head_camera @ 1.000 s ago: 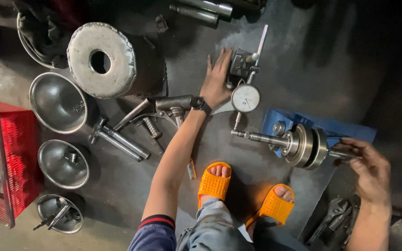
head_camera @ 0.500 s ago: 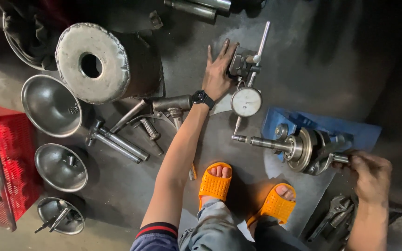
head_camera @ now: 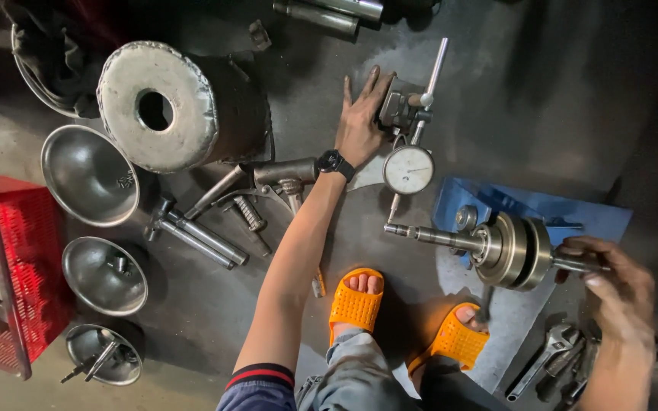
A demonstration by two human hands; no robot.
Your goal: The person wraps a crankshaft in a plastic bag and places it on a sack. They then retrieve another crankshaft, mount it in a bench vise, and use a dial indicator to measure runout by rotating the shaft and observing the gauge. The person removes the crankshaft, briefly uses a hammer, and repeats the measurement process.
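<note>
The left hand (head_camera: 361,122) is pressing flat, fingers spread and closed on nothing, on the gauge stand (head_camera: 399,109) at the far middle of the floor (head_camera: 542,114); it is best kept firm so the dial gauge (head_camera: 409,170) is not shifting. The right hand (head_camera: 617,283), reaching in from the near right, is pinching the right end of the crankshaft (head_camera: 506,249), which is lying on the blue support (head_camera: 550,211); a slow, even turn would suit.

Round white gauge dial (head_camera: 409,169) beside black wristwatch screen (head_camera: 330,161).
</note>
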